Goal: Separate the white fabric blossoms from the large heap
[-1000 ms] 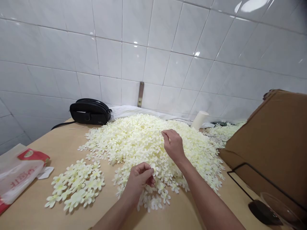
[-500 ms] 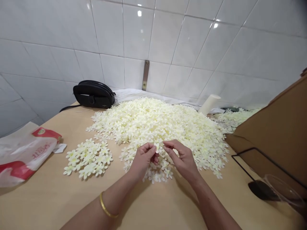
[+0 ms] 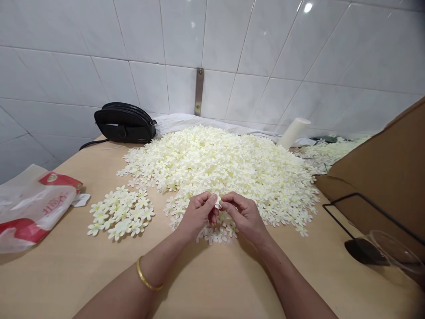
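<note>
Between the thumb and fingers of my left hand is one pale yellow-white artificial flower. My right hand pinches at the same flower from the other side, its thumb and index fingertips meeting it. Much of the flower is hidden by the fingers. Both hands are over the near edge of a big heap of matching loose flowers. Several more loose flowers lie on the table just below the hands. A smaller, flat cluster of flowers rests to the left.
A black bag sits at the back left against the tiled wall. At the left edge lies a red and white plastic bag. A cream cylinder leans behind the heap. On the right are a cardboard box and a black-framed object.
My right fingertips have moved left and closed in on the flower that my left hand holds. The view has tilted slightly downward on the wall and shifted a little.
</note>
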Available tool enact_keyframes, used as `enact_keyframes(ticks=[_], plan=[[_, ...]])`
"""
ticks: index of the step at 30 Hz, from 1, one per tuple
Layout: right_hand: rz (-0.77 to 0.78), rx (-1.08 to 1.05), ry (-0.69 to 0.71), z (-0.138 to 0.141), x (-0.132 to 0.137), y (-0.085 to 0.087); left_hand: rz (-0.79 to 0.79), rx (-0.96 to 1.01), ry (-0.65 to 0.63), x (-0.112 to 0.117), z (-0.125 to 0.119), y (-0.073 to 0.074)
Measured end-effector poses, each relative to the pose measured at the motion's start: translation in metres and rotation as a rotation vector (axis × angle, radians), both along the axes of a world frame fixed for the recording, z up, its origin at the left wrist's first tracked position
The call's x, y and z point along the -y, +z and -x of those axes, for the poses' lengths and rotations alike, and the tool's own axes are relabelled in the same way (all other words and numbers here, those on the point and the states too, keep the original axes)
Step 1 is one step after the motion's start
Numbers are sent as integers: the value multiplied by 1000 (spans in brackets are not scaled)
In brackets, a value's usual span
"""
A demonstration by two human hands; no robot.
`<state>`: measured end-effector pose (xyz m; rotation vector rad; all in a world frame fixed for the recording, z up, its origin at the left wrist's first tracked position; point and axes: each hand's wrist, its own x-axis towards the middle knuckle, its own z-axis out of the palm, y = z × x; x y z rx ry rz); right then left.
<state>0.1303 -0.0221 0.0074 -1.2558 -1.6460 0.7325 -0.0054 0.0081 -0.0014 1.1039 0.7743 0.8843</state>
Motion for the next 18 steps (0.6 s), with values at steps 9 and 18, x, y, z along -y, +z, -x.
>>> enact_keyframes(ticks=[9,18], plan=[[8,105,-49,3,2,-6,69,60,19,1,-1,-4],[-13,148,-94,3,3,-6,107,117,-25,-1,1,-2]])
